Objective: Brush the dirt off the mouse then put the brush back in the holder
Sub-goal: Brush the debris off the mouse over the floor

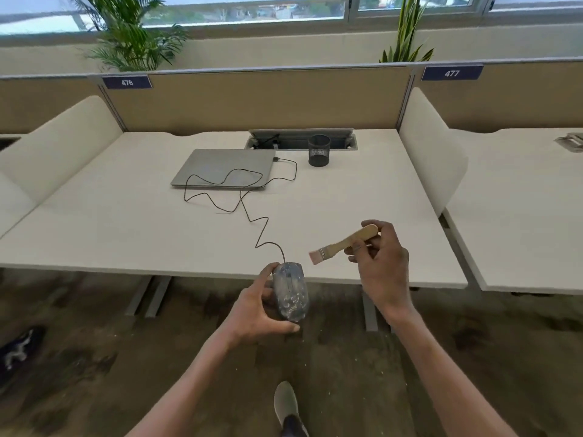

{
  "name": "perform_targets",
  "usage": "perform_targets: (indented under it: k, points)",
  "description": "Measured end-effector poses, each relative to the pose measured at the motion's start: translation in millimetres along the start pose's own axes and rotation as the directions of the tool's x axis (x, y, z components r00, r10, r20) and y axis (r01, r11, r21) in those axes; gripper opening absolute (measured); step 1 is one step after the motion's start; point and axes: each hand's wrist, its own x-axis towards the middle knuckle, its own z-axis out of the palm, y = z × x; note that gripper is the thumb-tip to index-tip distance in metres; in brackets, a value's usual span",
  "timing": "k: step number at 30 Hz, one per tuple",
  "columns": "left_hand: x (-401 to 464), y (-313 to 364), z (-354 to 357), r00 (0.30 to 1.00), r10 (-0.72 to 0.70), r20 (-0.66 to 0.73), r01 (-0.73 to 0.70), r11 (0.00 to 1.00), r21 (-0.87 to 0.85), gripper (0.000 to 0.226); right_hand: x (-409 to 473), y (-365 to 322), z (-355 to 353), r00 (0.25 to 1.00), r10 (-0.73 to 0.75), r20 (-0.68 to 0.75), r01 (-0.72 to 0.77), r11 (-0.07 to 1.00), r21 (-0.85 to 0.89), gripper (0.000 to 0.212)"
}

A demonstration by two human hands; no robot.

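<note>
- L hand [257,310] fingers curled round dusty mouse [290,291], held off desk edge.
- R hand [380,260] pinches brush [344,242] handle; bristles just beside mouse.
- Sweep away from L fingers, light strokes.

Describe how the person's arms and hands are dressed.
Both forearms are bare from the bottom edge of the picture up to the wrists, with no sleeve showing. The left hand and right hand are ungloved. No watch, ring or bracelet can be seen on either.
</note>
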Motion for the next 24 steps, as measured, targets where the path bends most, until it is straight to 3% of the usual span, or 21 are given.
perform_targets:
  k: [11, 24]
  points:
    - [-65, 2, -7, 1.000, 0.031, -0.005, -0.031, 0.999, 0.006, 0.124, -42, -36, 12, 0.999, -0.039, 0.036, 0.041, 0.998, -0.057, 0.045]
    - [-91, -48, -65, 0.994, 0.081, 0.071, -0.079, 0.996, -0.029, 0.121, -60, -83, 107, 0.996, 0.001, 0.090, 0.020, 0.971, -0.240, 0.065]
